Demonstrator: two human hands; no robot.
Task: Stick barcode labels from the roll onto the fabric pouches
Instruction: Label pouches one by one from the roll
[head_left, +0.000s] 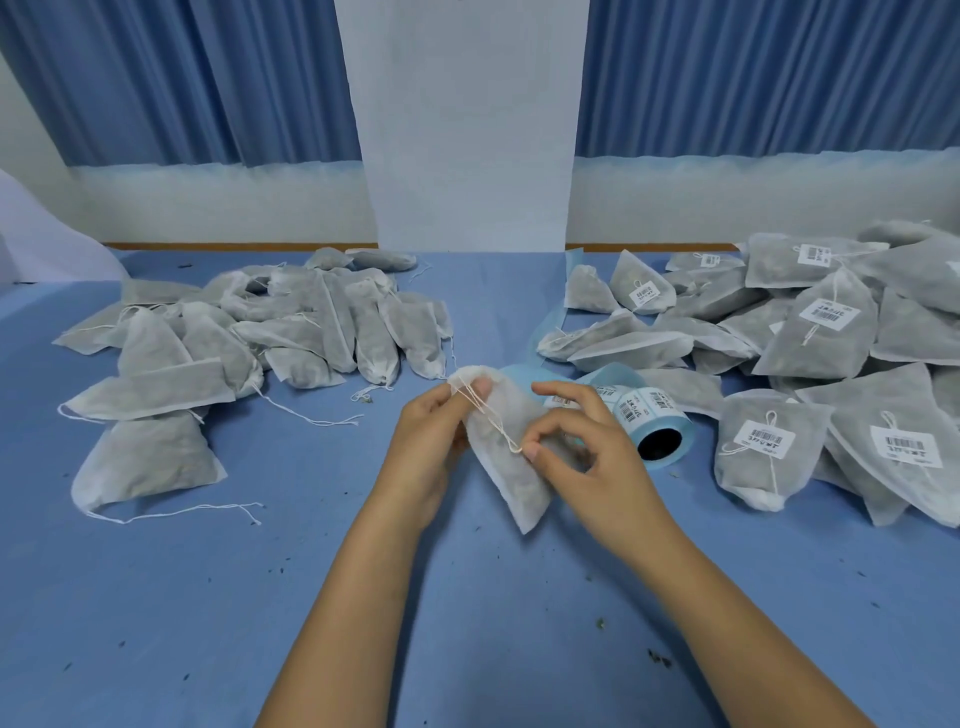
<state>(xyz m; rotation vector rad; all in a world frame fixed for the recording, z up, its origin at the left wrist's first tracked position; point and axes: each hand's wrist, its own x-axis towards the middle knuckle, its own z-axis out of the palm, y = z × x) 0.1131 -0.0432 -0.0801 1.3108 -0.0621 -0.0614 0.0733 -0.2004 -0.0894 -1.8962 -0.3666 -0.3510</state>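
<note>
Blue table cover: fills the lower two thirds of the frame, flecked with dark crumbs.

Blue curtains: upper left and upper right, parted by a white pillar at top centre.

Labelled heap: grey fabric pouches piled at right of frame, many showing white barcode labels, drawstrings loose.

Unlabelled heap: grey pouches piled at left of frame, no label visible on them, strings trailing onto the cover.

Left hand: centre of frame, fingers curled behind the held pouch, thumb pressed on its gathered upper corner.

Right hand: just right of centre, thumb and forefinger closed together, pinching the drawstring near its lower end; remaining fingers spread loosely above.

Held pouch: between the two hands, raised off the cover, hanging tilted with its lower corner pointing down and right. No label visible on the side shown.

Label roll: on its side on the cover, just behind the right hand, pale blue backing, dark core facing the camera, barcode labels on its outer turn.

Drawstring: runs diagonally across the pouch face from the left thumb to the right pinch.
</note>
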